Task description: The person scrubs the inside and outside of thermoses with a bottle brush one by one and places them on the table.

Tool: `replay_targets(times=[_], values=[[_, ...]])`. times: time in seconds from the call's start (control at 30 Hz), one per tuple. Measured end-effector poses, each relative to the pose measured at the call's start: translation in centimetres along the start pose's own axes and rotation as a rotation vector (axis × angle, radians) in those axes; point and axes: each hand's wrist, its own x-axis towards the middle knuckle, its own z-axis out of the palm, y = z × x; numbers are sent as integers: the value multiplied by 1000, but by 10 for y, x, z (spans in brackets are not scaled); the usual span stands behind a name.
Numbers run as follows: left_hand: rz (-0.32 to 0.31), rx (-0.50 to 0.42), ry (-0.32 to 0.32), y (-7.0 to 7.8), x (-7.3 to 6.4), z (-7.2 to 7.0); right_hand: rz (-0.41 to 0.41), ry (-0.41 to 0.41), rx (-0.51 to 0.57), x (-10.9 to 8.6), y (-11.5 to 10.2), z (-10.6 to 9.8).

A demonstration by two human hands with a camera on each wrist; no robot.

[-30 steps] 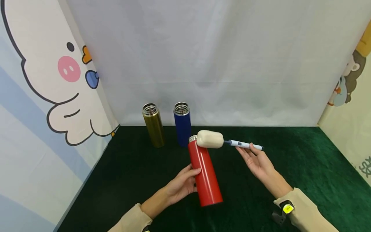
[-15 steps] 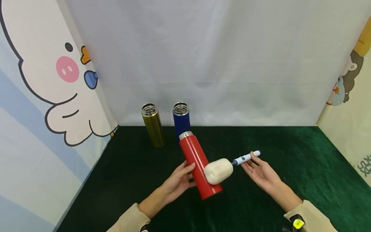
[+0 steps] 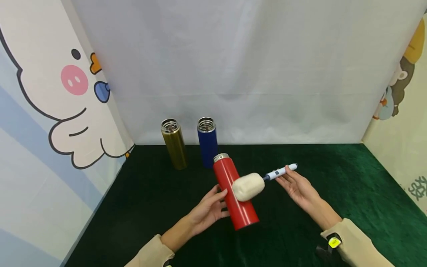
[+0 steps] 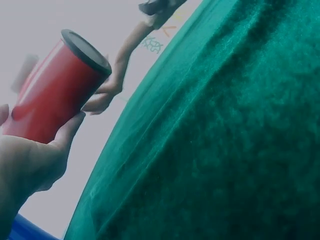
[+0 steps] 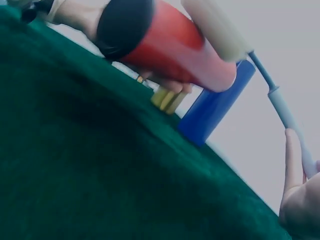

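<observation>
My left hand [image 3: 207, 213] grips a red metal bottle [image 3: 245, 215] around its middle. The bottle leans with its uncapped steel mouth to the upper left, and its dark base shows in the left wrist view. Between thumb and fingers, my right hand [image 3: 301, 191] pinches the white handle [image 3: 276, 173] of a sponge bottle brush. Its cream sponge head [image 3: 248, 186] lies across the red bottle's side, about halfway down. In the right wrist view the same sponge [image 5: 220, 32] is against the red wall.
Behind the hands a gold bottle [image 3: 176, 150] and a blue bottle [image 3: 207, 144] stand uncapped on the dark green cloth [image 3: 333, 170]. A white curtain [image 3: 253, 74] closes off the back, with cartoon-printed panels at both sides.
The brush's sponge slid from the red bottle's neck down toward its base, then back up to mid-side. The red bottle shifted slightly; both hands keep their hold.
</observation>
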Motion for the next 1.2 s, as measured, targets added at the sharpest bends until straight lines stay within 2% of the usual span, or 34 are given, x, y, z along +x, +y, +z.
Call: replay_targets(times=[0.23,0.37,0.43,0.53,0.63,0.77,0.87,0.93,1.03,1.2], values=[[-24,-5,-55,-3,0,4,60,80,321,15,-2,17],[-24,-27,-52,-3,-1,4,98,124,396,13,0,18],[-18,-36,-35,-2,-1,2,110,141,365,10,2,16],[4,-33,10,0,-1,-1,125,135,265,4,5,11],[21,7,74,3,-1,-6,141,81,138,-3,5,4],[6,55,138,7,-2,-12,153,6,0,-10,1,-8],[-1,57,138,8,-3,-14,146,-20,-70,-12,-3,-15],[2,52,121,9,-3,-13,140,-22,-76,-10,-6,-17],[-2,44,91,7,-2,-8,152,16,18,-5,-8,-15],[-36,49,31,-1,0,3,191,113,317,11,-9,2]])
